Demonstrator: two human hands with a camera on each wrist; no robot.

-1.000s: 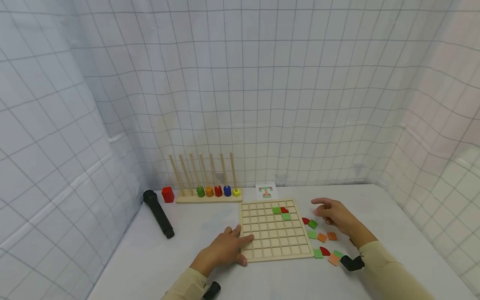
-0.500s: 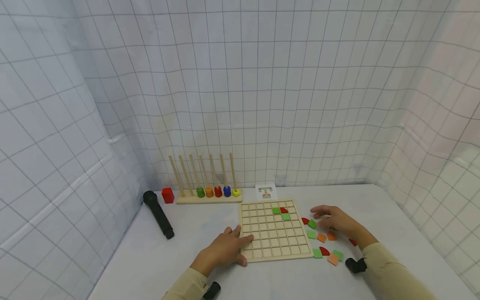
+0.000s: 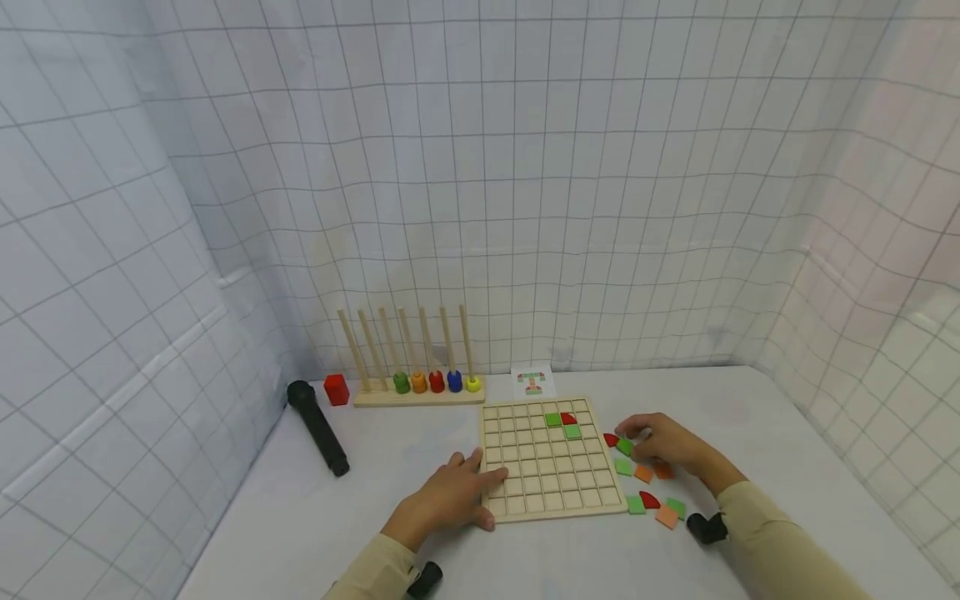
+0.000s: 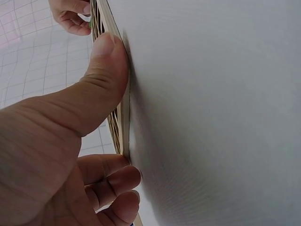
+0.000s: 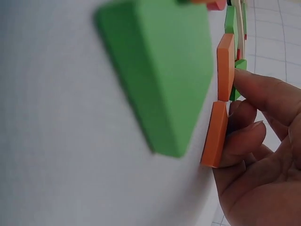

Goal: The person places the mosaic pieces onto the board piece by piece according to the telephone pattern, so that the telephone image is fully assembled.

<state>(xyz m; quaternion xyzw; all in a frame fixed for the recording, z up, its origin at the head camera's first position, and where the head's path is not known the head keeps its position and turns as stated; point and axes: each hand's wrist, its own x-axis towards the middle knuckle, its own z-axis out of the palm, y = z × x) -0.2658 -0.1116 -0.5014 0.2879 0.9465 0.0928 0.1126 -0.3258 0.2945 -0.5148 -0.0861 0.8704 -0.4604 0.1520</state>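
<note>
My left hand [image 3: 450, 496] rests spread at the near left corner of a wooden grid board [image 3: 551, 479]. One finger lies over the board, and the thumb presses its front edge in the left wrist view. To the right of the board, my right hand [image 3: 671, 442] pinches a green tile [image 3: 625, 447] between thumb and index finger; its other fingers curl beside an orange tile [image 5: 215, 134] in the right wrist view. A green tile [image 3: 552, 420], a red quarter-round tile [image 3: 568, 418] and a light green tile [image 3: 572, 432] sit in the board's upper right cells.
Several loose tiles lie right of the board, among them an orange tile [image 3: 667, 517] and a red one [image 3: 649, 500]. Behind stand a peg rack [image 3: 420, 398] with coloured rings, a red block [image 3: 337, 389] and a pattern card [image 3: 533, 382]. A black microphone [image 3: 318, 427] lies left.
My right hand has come down from above the tiles, and its thumb and index finger have closed on the green tile. The left hand stays on the board's corner.
</note>
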